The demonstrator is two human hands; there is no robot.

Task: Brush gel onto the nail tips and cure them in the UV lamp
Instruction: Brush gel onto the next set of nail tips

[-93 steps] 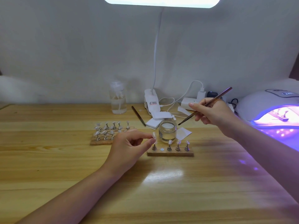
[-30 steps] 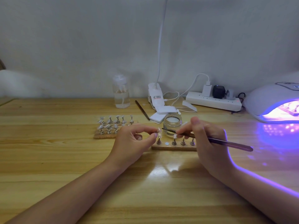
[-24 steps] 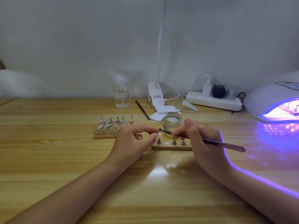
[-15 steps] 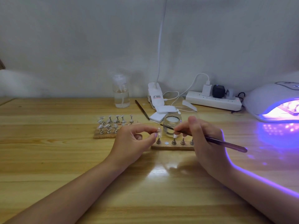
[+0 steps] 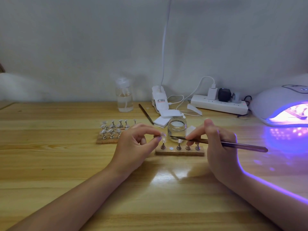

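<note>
My left hand (image 5: pixel 133 147) pinches a clear nail tip (image 5: pixel 162 135) on top of the leftmost metal stand of a small wooden holder (image 5: pixel 180 152). That holder carries several stands, and one slot shows a bare silver disc. My right hand (image 5: pixel 218 147) grips a thin brown brush (image 5: pixel 233 144) like a pen. Its bristle end points left and sits just right of the pinched nail tip. An open glass jar of gel (image 5: pixel 177 129) stands right behind the holder. The white UV lamp (image 5: pixel 273 100) glows purple at the right, with another holder inside it.
A second wooden holder (image 5: pixel 106 141) with several nail tips sits left of my left hand. Behind are a clear pump bottle (image 5: pixel 124 97), a spare brush (image 5: pixel 146 114), white pads (image 5: pixel 166 118), a lamp clamp (image 5: pixel 159 100) and a power strip (image 5: pixel 218 105) with cables.
My right hand came down from above the jar and brought the brush to the nail tip. The bristles touched it, then drew back slightly right. My left hand kept its pinch.
</note>
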